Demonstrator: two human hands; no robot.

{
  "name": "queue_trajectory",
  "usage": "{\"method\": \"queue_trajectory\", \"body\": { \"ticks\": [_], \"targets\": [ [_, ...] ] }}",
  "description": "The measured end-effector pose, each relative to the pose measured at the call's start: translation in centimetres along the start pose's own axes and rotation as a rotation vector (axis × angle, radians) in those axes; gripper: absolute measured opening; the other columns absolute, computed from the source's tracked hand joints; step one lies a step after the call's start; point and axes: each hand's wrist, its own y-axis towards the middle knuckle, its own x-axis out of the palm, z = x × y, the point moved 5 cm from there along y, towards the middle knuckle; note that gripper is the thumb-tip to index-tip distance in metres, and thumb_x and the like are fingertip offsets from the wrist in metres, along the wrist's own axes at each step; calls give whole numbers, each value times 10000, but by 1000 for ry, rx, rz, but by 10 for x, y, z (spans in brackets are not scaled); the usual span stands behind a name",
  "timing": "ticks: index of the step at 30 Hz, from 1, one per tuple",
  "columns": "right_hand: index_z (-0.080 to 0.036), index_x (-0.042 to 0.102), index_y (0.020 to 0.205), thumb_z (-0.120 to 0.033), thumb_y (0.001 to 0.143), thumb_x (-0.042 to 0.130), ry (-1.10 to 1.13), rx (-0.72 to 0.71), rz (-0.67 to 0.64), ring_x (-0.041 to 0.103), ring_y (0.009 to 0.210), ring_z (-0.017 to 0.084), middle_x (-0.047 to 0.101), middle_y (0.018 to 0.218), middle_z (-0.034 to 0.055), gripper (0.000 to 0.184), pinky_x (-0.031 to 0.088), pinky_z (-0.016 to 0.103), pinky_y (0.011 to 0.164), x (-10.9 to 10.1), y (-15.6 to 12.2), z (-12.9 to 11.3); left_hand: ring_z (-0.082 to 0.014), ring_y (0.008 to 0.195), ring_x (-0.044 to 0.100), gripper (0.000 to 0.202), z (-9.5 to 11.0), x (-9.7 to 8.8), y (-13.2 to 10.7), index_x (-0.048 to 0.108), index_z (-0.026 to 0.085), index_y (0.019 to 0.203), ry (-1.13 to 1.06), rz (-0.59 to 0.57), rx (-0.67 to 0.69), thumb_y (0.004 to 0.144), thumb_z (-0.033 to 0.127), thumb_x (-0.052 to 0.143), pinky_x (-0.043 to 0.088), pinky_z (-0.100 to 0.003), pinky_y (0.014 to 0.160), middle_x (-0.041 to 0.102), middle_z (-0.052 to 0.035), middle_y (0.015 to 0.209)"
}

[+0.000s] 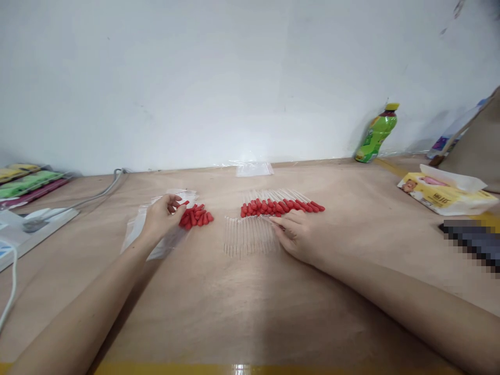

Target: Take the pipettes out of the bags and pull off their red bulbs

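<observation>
My left hand [166, 214] is closed in a pinch on a red rubber bulb [185, 203]. Just beside it lies a loose pile of similar red bulbs [200, 217] on a clear plastic bag [167, 245]. My right hand [292, 232] has its thumb and forefinger together at the upper right end of a row of bare glass tubes [248, 237]; the tube at its fingertips is hard to make out. Behind that hand lie several droppers [279, 195], glass tubes with red bulbs fitted, their bulbs toward me.
A tissue box [433, 198] and a blurred-out dark object [471, 242] lie at the right. Against the wall leans a green bottle [377, 134]. A power strip [39, 224] with cables and some coloured packs [31, 182] occupy the left side.
</observation>
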Motion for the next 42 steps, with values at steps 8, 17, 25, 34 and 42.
{"method": "queue_trajectory", "body": {
  "ticks": [8,17,25,34,42],
  "targets": [
    [-152,597,731,-137,837,420,-173,-111,-165,469,664,157,581,666,47,207,326,318,670,34,19,-33,-205,798,547,228,33,-5,-21,614,191,819,99,245,228,747,399,556,433,-360,777,607,-45,836],
    [-144,578,659,-190,791,509,-208,-95,-274,465,720,171,588,678,55,156,271,349,724,65,18,-48,-234,1137,471,460,97,41,-80,433,218,1247,-36,-285,569,830,408,481,420,-378,917,441,-100,1283],
    [-144,643,781,-581,717,547,-57,3,-320,478,816,198,595,795,69,451,258,390,767,55,17,-48,-335,1297,247,1011,99,46,-88,127,208,1400,89,-524,673,621,647,599,333,-445,997,188,-171,1439],
    [-198,662,822,-423,810,521,-47,47,-115,487,708,145,569,698,18,265,273,339,742,4,2,-23,-304,1299,259,805,105,48,-86,116,227,1400,61,-521,701,772,512,532,338,-435,1000,183,-147,1446],
    [-187,648,749,-336,823,519,-114,123,-49,464,617,114,504,598,-13,210,268,313,723,-19,-20,8,-226,1103,477,408,110,56,-50,508,182,1114,-81,-311,481,825,465,457,372,-361,958,508,-81,1173]
  ]
}}
